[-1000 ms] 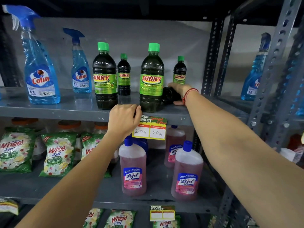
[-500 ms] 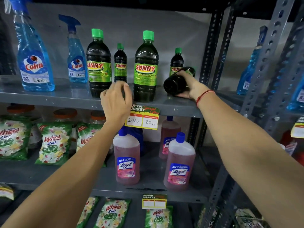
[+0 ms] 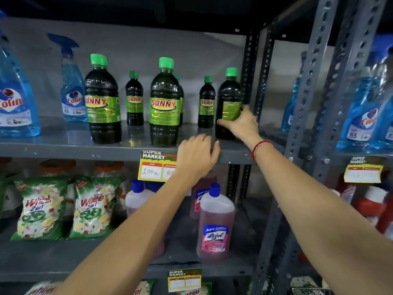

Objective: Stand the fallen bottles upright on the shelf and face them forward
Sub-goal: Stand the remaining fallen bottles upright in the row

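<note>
At right of centre in the frame, the right hand (image 3: 240, 122) gripped a dark green-capped bottle (image 3: 228, 103), which stood upright on the shelf (image 3: 63, 145) beside the upright post. Its label showed no brand name, so turning it forward seemed the step in hand; the next move probably called for a twist. The left hand (image 3: 197, 156) hovered loosely open at the shelf edge, holding nothing. Blur hid the label print.
</note>
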The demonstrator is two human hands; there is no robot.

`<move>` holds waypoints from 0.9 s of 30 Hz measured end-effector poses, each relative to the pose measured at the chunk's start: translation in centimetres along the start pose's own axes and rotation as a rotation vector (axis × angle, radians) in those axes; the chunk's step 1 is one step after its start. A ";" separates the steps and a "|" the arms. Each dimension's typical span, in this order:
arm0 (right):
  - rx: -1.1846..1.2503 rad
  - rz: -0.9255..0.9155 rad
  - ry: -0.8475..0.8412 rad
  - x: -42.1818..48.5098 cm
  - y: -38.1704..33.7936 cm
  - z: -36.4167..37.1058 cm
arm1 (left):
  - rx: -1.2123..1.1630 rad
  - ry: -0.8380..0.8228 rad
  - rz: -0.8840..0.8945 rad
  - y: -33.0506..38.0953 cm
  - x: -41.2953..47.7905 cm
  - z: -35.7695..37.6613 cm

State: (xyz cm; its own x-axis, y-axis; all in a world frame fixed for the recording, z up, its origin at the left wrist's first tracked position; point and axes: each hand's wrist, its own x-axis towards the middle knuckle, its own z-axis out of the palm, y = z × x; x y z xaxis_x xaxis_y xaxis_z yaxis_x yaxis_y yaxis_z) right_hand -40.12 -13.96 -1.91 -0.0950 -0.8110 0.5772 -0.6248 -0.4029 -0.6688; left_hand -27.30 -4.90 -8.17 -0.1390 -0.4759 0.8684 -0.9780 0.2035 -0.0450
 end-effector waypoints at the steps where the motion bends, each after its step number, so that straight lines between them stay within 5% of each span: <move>1: -0.017 -0.009 -0.004 0.0 0.1 0.0 | 0.036 -0.013 -0.015 0.0 -0.1 0.4; 4: 0.062 0.021 -0.088 0.1 0.1 0.0 | 0.089 0.017 -0.025 0.0 -0.1 0.7; 8: 0.544 0.193 -0.366 0.6 0.9 -0.1 | 0.094 0.014 -0.011 0.0 -0.1 0.6; 14: 0.302 0.075 -0.274 0.5 0.3 0.6 | 0.079 0.037 -0.018 -0.1 -0.1 0.7; 19: 0.673 0.171 -0.462 0.6 0.8 0.0 | 0.073 0.037 -0.013 0.0 -0.3 0.9; 24: 0.086 -0.011 -0.107 0.0 -0.3 1.5 | 0.084 0.022 -0.020 -0.1 -0.2 1.0; 27: 0.126 0.053 -0.151 -0.3 -1.0 1.9 | 0.079 0.017 -0.012 -0.1 -0.2 1.0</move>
State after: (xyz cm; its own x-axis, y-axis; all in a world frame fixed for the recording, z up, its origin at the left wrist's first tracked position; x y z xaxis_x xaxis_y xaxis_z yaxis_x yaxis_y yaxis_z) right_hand -38.00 -14.13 -2.28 -0.0023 -0.8832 0.4689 -0.5189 -0.3998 -0.7556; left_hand -27.30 -5.65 -8.81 -0.1255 -0.4630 0.8774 -0.9889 0.1295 -0.0731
